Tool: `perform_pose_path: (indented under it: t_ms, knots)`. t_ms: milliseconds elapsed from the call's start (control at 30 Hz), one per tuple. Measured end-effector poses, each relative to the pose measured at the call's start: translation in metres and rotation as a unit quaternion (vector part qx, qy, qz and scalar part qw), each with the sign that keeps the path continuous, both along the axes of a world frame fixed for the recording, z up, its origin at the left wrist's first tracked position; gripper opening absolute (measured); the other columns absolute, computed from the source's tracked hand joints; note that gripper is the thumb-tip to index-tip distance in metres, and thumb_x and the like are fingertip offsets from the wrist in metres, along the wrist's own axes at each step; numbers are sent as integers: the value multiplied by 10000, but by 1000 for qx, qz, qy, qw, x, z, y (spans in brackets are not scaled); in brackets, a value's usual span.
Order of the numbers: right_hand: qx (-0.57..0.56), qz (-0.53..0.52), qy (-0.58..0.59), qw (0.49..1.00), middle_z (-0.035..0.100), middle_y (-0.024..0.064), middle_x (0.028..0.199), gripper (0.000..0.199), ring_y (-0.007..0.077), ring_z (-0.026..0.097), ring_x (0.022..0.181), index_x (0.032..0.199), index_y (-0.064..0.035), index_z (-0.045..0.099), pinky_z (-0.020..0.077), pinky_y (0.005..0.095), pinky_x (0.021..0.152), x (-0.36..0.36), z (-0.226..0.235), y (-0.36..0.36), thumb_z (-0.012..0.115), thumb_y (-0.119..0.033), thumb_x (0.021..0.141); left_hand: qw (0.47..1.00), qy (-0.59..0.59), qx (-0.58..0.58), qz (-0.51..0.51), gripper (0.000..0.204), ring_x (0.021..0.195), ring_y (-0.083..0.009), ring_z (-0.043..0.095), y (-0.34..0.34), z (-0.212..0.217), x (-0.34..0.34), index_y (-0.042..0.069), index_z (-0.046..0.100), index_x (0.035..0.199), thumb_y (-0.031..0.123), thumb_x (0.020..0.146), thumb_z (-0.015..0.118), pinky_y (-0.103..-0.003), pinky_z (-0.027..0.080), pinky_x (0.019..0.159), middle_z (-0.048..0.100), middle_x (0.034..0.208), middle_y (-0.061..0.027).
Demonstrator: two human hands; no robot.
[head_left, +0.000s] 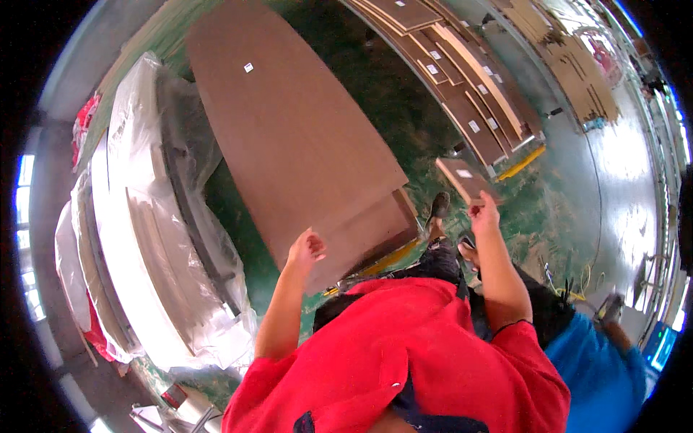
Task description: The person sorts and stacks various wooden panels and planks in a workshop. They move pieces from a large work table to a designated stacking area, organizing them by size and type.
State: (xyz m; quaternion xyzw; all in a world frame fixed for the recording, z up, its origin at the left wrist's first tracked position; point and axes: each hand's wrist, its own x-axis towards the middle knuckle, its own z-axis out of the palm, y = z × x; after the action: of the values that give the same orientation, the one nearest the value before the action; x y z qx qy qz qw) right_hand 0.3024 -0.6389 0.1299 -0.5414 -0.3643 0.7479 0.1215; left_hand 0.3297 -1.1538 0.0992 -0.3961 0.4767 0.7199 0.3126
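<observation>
My right hand (484, 210) grips a small brown board (468, 182) by its near end. The board carries a white label and is held above the green floor. My left hand (307, 247) hangs over the near part of a large brown panel (289, 115), its fingers loosely curled and apart, with nothing seen in them. Whether it touches the panel I cannot tell. The panel lies on top of other brown boards (375, 227), which stick out at the near end.
Right of the panel, a low stand holds several labelled brown boards (476, 108), with a yellow bar (521, 163) at its end. Plastic-wrapped stacks (155, 238) stand on the left. A person in a blue shirt (595, 368) is close at my right. More boards (570, 72) lie farther right.
</observation>
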Motion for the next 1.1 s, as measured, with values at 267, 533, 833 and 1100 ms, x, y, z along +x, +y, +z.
perform_pose_path:
  t_ms: [267,533,833,1100]
  knots:
    - [-29,47,47,997,573,36,769,203,159,570,640,927,-66,569,453,286,531,-255,-110,154,716,-169,832,777,-36,-424,-464,295,762,-201,616,-30,-90,127,55,569,1046,304,945,447,-349,510,633,640,961,-115]
    - [-28,92,143,985,585,30,896,260,153,580,788,1004,-62,586,512,318,680,-486,-217,241,743,-130,808,919,-278,-270,-65,372,886,-234,641,170,97,27,49,527,1175,324,926,558,-363,516,716,647,1046,-128]
    - [-63,161,149,973,609,63,930,325,204,597,836,1069,-30,580,541,403,826,-645,-293,278,745,-177,832,888,-346,-300,-43,330,853,-227,649,233,136,-3,51,545,1124,310,923,580,-361,521,702,665,973,-113]
    - [29,143,3,989,492,28,723,267,128,482,573,1089,-82,419,403,257,460,-511,-326,267,602,-139,903,914,-309,-261,-23,392,853,-246,650,229,120,17,56,540,1161,352,913,603,-386,519,719,665,1002,-129]
